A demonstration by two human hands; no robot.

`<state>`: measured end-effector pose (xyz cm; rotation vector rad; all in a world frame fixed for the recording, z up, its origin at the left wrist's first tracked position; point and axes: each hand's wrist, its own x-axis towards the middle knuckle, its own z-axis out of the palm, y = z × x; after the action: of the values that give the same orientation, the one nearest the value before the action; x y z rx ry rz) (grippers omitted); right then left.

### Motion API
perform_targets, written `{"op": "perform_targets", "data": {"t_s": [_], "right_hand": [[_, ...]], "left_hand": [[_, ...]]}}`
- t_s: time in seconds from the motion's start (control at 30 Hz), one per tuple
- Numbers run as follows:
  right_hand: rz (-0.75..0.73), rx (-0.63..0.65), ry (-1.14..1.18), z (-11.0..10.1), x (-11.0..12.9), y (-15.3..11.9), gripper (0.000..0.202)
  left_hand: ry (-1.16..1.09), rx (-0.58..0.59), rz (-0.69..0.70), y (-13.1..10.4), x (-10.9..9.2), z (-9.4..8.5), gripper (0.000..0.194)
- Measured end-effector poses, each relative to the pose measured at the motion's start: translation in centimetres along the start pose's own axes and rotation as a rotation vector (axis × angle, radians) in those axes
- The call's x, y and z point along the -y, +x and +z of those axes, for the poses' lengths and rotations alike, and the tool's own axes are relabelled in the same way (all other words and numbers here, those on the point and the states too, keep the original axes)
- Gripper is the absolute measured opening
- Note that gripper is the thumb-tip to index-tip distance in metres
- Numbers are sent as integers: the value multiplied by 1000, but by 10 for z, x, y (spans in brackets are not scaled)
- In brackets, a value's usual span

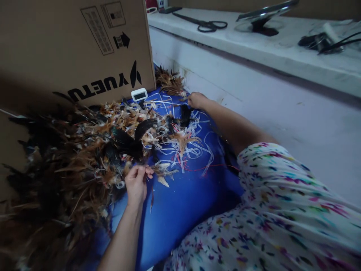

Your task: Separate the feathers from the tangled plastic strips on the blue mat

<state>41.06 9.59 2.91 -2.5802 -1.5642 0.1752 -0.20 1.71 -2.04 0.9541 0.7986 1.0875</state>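
My left hand [138,182] is closed in a pinch at the front edge of a large heap of brown and black feathers [84,162]. Right by its fingertips lies a pale, tan-tipped feather tuft [164,173]; whether the fingers grip it or something smaller, I cannot make out. Farther off, my right hand [197,101] is closed next to a bundle of brown feathers [170,81] by the wall. What its curled fingers hold is hidden. Between the hands, white ribbon strips [194,150] and red threads lie tangled with loose feathers on a blue surface [180,203].
A big cardboard box [70,45] stands behind the heap, with a small white digital device [139,95] at its foot. On the ledge [180,22] at right are black scissors [208,25], a phone-like device on a stand [265,15] and dark cables [324,43].
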Motion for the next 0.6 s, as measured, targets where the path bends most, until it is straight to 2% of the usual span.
{"op": "perform_targets", "data": {"t_s": [0.1, 0.27, 0.33, 0.4, 0.53, 0.6], "right_hand": [[57, -58, 203, -11, 0, -3, 10], [66, -126, 695, -41, -6, -17, 19], [48, -129, 668, -47, -6, -20, 17], [35, -121, 554, -45, -5, -19, 15], [65, -87, 283, -17, 1, -7, 11], [-5, -12, 306, -2, 5, 1, 10]], "left_hand": [[13, 3, 6, 0, 0, 1, 37], [28, 11, 9, 1, 1, 1, 39], [23, 4, 0, 1, 2, 1, 39], [27, 1, -1, 1, 1, 1, 40], [32, 2, 19, 0, 0, 3, 40], [32, -1, 17, -1, 0, 4, 41]]}}
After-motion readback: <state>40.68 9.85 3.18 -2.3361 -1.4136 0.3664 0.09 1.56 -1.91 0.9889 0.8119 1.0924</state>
